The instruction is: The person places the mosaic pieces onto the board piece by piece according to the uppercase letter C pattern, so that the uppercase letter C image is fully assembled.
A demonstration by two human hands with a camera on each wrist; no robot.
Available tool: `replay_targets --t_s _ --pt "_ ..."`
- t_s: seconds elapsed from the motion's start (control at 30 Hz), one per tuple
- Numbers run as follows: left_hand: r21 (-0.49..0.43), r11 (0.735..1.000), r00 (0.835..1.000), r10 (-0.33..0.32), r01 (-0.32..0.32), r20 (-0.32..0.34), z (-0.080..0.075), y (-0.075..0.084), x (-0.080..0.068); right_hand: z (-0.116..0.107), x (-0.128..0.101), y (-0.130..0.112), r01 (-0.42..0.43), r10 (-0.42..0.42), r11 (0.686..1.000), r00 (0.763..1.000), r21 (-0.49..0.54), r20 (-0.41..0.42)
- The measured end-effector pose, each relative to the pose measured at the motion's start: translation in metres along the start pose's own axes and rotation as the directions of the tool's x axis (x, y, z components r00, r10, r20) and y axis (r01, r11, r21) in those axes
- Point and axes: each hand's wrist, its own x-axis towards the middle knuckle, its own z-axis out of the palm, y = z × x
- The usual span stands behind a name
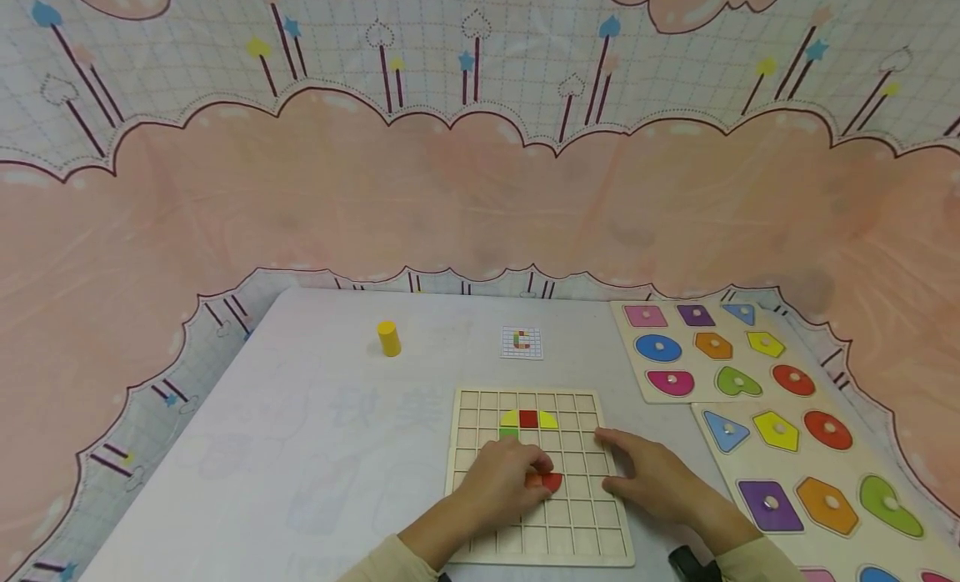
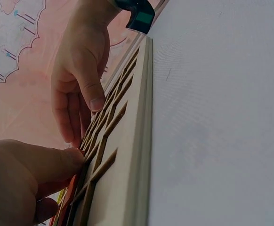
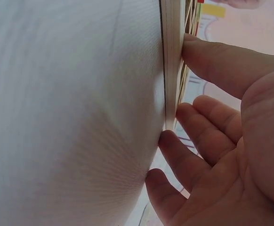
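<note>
One wooden grid board (image 1: 537, 474) holds five coloured pieces — the left hand (image 1: 501, 484) pinches a red piece (image 1: 550, 481); the right hand (image 1: 654, 480), fingers spread, steadies the board's edge.

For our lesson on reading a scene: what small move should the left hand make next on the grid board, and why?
Probably press the red piece down flat into its cell. The left hand pinches it on the grid board, while the right hand rests open at the board's edge, steadying it.
</note>
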Motion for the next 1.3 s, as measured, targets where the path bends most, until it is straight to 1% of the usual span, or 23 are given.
replay_targets --t_s 0.3,0.7,0.93,1.13,1.3 --pt "0.014 1.000 1.000 0.007 -0.006 -0.017 0.0015 0.0016 -0.0010 0.0002 -0.0007 -0.0004 0.006 -0.006 1.000 1.000 -0.001 -0.006" --pt "0.043 0.998 0.999 0.045 -0.044 -0.017 0.0016 0.0032 -0.0016 0.0007 0.0003 0.0007 -0.013 0.013 1.000 1.000 -0.012 0.007" --pt "0.047 0.998 0.999 0.032 -0.032 -0.007 0.0022 0.0026 -0.0015 -0.0002 -0.0001 0.0014 -0.006 0.006 1.000 1.000 -0.003 0.010" --pt "0.061 0.997 0.999 0.045 -0.044 -0.025 0.0029 0.0026 -0.0004 -0.0005 -0.0005 0.0012 0.010 -0.010 1.000 1.000 -0.003 0.006" --pt "0.048 0.999 1.000 0.006 -0.005 -0.001 0.0036 0.0031 0.0015 -0.0002 -0.0006 0.0018 0.013 -0.013 1.000 1.000 -0.010 0.002"
